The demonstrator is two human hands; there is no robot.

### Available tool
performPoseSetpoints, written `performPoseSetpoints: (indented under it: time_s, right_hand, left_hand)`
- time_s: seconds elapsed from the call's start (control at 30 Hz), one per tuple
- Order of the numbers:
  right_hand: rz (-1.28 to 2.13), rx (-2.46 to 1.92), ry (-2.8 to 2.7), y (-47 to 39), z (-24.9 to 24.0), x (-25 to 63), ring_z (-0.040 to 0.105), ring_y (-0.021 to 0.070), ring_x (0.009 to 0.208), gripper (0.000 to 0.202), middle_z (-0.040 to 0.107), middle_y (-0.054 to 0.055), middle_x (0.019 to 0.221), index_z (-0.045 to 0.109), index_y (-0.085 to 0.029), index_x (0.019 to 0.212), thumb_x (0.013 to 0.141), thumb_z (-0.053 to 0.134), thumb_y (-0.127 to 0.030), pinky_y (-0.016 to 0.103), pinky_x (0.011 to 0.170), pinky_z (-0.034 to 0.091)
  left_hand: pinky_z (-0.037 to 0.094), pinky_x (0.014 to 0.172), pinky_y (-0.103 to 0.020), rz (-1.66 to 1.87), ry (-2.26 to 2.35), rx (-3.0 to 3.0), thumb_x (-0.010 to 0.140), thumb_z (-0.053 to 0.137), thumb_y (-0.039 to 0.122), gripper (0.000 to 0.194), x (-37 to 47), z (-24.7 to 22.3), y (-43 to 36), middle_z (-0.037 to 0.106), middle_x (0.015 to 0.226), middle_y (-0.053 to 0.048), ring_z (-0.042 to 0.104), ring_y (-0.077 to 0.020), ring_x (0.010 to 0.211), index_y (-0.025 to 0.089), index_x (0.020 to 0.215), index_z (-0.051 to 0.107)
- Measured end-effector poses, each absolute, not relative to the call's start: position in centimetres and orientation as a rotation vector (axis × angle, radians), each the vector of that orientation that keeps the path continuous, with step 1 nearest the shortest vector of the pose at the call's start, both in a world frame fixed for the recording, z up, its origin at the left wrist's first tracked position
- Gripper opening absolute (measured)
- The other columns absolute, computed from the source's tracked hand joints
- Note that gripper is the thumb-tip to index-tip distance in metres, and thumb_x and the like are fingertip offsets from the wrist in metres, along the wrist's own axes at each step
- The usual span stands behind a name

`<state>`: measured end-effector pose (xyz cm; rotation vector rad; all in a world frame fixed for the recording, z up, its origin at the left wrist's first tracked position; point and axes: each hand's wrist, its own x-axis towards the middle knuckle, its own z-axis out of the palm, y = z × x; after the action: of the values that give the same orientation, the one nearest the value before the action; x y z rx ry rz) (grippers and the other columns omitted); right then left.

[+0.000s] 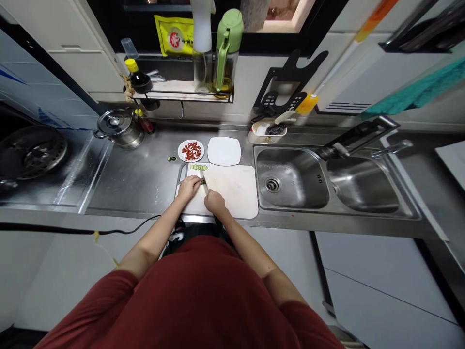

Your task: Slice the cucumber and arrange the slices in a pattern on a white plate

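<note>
My right hand [215, 202] is wrapped round the handle of a knife [206, 188], its blade pointing away from me over the white cutting board [236, 189]. Just left of the blade, my left hand [189, 188] is closed on a piece of cucumber [203, 182], mostly hidden under the fingers. Several cucumber slices [198, 167] lie in a row at the board's far left. Beyond the board are a plate of chopped red pieces [191, 160] and a square white plate [224, 151]. Small dark green cucumber ends [172, 158] lie on the counter.
On the right is a double sink [293, 178] with a faucet [358, 138]. A lidded steel pot [119, 127] stands at the back left, near a stove with a dark pan [32, 151]. A wall shelf [181, 92] holds bottles above the counter. A black cable [109, 231] crosses at the left.
</note>
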<state>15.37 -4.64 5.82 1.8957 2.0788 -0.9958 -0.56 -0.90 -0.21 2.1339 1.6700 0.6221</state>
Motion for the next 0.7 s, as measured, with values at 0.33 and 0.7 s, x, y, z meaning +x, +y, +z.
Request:
performPoseSetpoints:
  time_s: [0.33,0.7]
  right_hand:
    - [-0.979,1.904,2.088,-6.5,5.4,16.1,0.065,0.0263,0.102,0.028,0.067,0.017,0.108,0.057,-0.012,0.111,0.091,0.038,-0.017,0.035,0.082,0.049]
    - [-0.976,1.921,2.097,-4.8,5.4,15.0,0.064,0.0249,0.104,0.029,0.066,0.017,0.11,0.057,-0.012,0.113,0.091,0.039,-0.016,0.033,0.085,0.049]
  left_hand:
    - [0.046,0.09,-0.034,0.637,1.675,2.12,0.092,0.05,0.028,0.025,-0.6,-0.2,-0.9,0.069,0.106,-0.004,0.059,-0.0208,0.099,0.025,0.105,0.071]
    - [0.046,0.093,-0.034,0.641,1.655,2.111,0.092,0.05,0.026,0.025,-0.7,-0.4,-0.8,0.069,0.105,-0.004,0.059,-0.0198,0.101,0.025,0.104,0.071]
